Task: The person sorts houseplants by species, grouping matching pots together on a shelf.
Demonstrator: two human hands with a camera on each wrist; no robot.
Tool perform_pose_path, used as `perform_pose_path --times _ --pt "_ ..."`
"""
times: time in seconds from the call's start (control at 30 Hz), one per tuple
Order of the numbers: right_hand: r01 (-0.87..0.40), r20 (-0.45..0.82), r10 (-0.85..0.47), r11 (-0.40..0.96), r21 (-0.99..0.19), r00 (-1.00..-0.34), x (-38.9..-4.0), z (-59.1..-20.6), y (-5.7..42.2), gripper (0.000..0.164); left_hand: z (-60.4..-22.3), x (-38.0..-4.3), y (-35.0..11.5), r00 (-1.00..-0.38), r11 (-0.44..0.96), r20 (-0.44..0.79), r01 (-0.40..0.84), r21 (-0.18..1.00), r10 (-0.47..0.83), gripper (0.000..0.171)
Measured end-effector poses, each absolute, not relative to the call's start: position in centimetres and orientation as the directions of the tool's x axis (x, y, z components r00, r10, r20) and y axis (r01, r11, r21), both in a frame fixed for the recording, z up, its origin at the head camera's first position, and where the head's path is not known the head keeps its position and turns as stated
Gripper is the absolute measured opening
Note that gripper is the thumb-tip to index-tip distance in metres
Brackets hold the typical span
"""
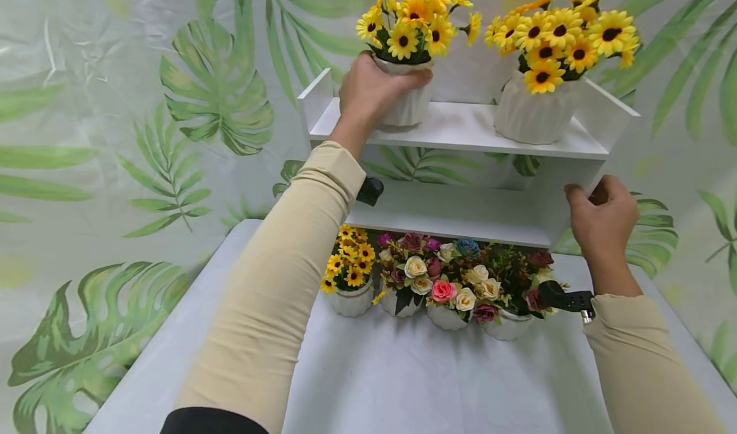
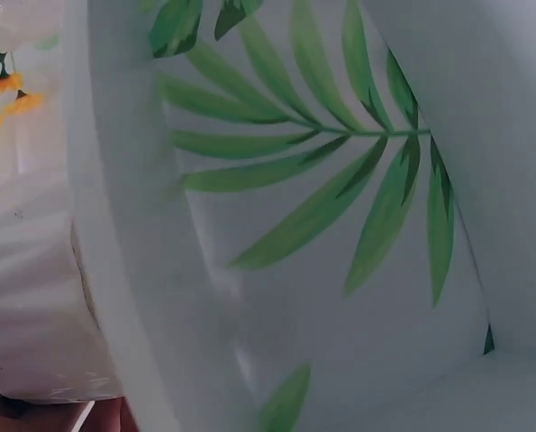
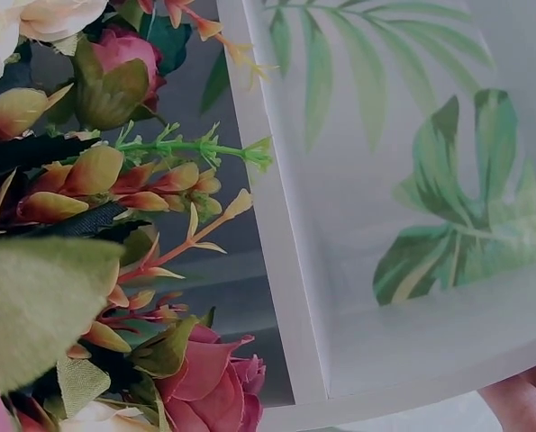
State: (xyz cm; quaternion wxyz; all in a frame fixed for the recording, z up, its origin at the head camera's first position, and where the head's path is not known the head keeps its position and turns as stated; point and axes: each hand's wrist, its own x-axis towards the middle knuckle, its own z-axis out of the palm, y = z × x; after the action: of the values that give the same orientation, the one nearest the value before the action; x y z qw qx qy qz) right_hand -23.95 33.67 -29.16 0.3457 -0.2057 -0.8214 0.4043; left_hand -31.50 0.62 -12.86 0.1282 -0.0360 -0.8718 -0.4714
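Observation:
In the head view my left hand [image 1: 374, 91] grips a white ribbed pot [image 1: 410, 107] of yellow sunflowers [image 1: 411, 27] at the left of the upper board of a white two-tier shelf [image 1: 460, 130]. The thumb lies across the pot's front, just under the rim. At the right, my right hand [image 1: 604, 219] holds the front edge of the shelf's side panel [image 1: 567, 187]; its fingertips [image 3: 517, 400] show outside that panel in the right wrist view. Another white pot [image 1: 532, 114] of sunflowers stands on the right of the upper board.
Below the shelf, a row of white pots stands on the white table [image 1: 432, 383]: small sunflowers [image 1: 351, 258] at left, then mixed roses [image 1: 443, 290] and dark red flowers [image 1: 535, 293] close to the right wrist. A leaf-patterned sheet [image 1: 219, 101] hangs behind.

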Motion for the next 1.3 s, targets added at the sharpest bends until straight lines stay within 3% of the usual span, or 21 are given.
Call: perform_pose_path --times 0.43,0.77,1.3 --pt "0.044 0.396 0.607 0.581 -0.813 -0.689 -24.0 -28.8 33.7 0.040 -13.9 -32.0 1.7 -0.973 0.523 0.213 0.137 0.841 -0.087 0.085" --pt "0.050 0.410 0.603 0.600 -0.799 -0.684 -24.2 -28.8 33.5 0.045 -14.8 -32.1 2.1 -0.981 0.302 0.186 0.193 0.933 0.050 0.096" --pt "0.086 0.366 0.620 0.577 -0.812 -0.694 -24.1 -29.2 33.8 0.046 -15.0 -31.9 2.1 -0.977 0.421 0.108 0.178 0.889 0.184 0.100"
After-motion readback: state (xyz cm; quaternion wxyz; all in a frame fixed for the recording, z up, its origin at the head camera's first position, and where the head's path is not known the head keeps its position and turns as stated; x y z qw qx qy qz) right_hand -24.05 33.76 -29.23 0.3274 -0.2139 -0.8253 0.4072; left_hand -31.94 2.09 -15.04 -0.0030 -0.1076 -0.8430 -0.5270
